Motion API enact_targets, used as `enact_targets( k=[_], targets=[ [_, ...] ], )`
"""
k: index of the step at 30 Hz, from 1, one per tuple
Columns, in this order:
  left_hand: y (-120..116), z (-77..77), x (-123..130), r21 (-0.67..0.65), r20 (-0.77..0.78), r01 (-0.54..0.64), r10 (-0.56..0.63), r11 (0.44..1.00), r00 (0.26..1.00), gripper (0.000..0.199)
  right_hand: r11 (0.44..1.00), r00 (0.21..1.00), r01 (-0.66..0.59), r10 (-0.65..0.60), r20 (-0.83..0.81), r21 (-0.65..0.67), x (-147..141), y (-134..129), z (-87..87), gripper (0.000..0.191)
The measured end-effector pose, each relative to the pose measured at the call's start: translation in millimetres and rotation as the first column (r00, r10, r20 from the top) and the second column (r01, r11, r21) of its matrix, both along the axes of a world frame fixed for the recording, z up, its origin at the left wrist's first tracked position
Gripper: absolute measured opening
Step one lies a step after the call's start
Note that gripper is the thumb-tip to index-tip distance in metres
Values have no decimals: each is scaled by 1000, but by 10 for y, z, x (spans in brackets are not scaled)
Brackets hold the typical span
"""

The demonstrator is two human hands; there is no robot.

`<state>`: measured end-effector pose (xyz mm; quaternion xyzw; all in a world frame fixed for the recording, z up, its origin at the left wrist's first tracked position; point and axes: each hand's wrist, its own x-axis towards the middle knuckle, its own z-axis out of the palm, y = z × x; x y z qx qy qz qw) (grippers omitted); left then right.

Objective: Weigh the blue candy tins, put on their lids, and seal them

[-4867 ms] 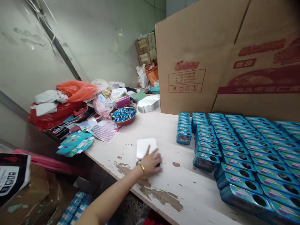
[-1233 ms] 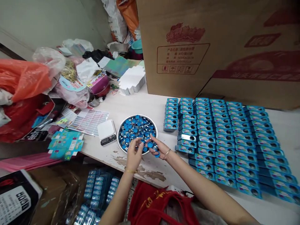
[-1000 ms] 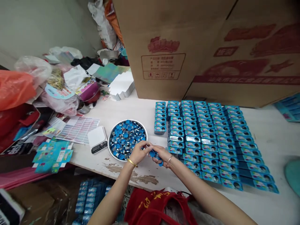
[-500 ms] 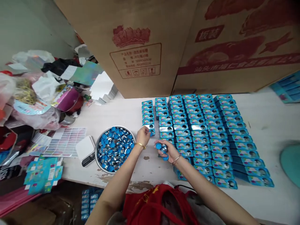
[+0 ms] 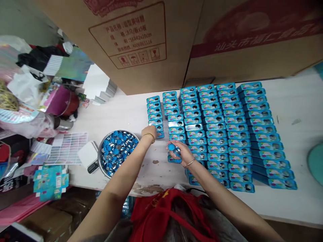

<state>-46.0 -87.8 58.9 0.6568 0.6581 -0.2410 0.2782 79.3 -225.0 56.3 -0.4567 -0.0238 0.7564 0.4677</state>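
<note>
Several caps (image 5: pixel 171 147) sit best cupped in the right hand (image 5: pixel 185 154), apart from the left hand (image 5: pixel 148 131), grip unclear, by the tins (image 5: pixel 152 111).

The left hand (image 5: pixel 149 131) hides its own fingertips and whatever they may hold, the left forearm (image 5: pixel 126 174) covers part of the round bowl (image 5: pixel 99 158), and the picture's edge cuts off the cardboard carton (image 5: pixel 176 79) and the teal round object (image 5: pixel 316 163).
</note>
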Motion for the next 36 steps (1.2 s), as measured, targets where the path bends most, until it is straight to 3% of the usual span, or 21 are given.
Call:
enact_targets(
  k=[2,4,5,8,9,11,14,16,18,20,24,28,30,32,34,36],
  targets=[
    [-67,45,-24,23,19,40,-41,999,999,27,1000,1000,19,-18,21,-12,10,2,13,28],
    [-231,91,-71,105,190,79,-98,991,977,24,998,998,46,-45,40,-40,10,4,19,27],
    [-336,110,-97,150,330,94,-139,984,934,25,997,997,62,-59,49,-55,4,6,20,28],
    [-650,135,-149,236,686,120,-253,964,682,26,992,994,101,-97,50,-79,-35,26,22,27],
    [-725,134,-152,255,735,112,-268,960,623,22,990,994,109,-106,38,-84,-55,39,23,26],
    [-788,122,-141,298,769,39,-264,954,581,9,988,993,121,-121,5,-97,-94,75,25,25],
    [-652,85,-114,330,744,-130,-173,935,645,8,982,988,147,-150,-18,-121,-132,152,17,26],
    [-449,51,-98,340,634,-180,-83,923,769,6,979,986,161,-165,-23,-126,-130,206,5,26],
    [-225,13,-73,341,431,-147,-16,929,902,5,979,985,164,-168,-27,-119,-111,250,-10,26],
    [-30,-19,-35,280,217,-61,-1,958,976,8,981,986,163,-166,-20,-105,-82,277,-25,27],
    [218,-42,46,61,-33,69,-68,996,997,25,985,988,152,-152,18,-79,-34,294,-44,31],
    [337,-29,66,3,-112,124,-123,992,986,37,986,987,156,-153,52,-64,-19,310,-44,34],
    [326,-16,43,27,-117,122,-118,992,986,36,984,986,165,-163,47,-59,-18,320,-40,35],
    [230,7,7,92,-22,118,-117,989,993,31,982,983,183,-181,38,-57,-16,323,-33,34],
    [45,41,-27,154,251,98,-135,983,958,27,978,979,200,-198,38,-60,-18,321,-26,34],
    [-184,78,-47,165,561,89,-168,982,810,26,977,978,205,-203,39,-62,-30,320,-18,33]
  ],
)
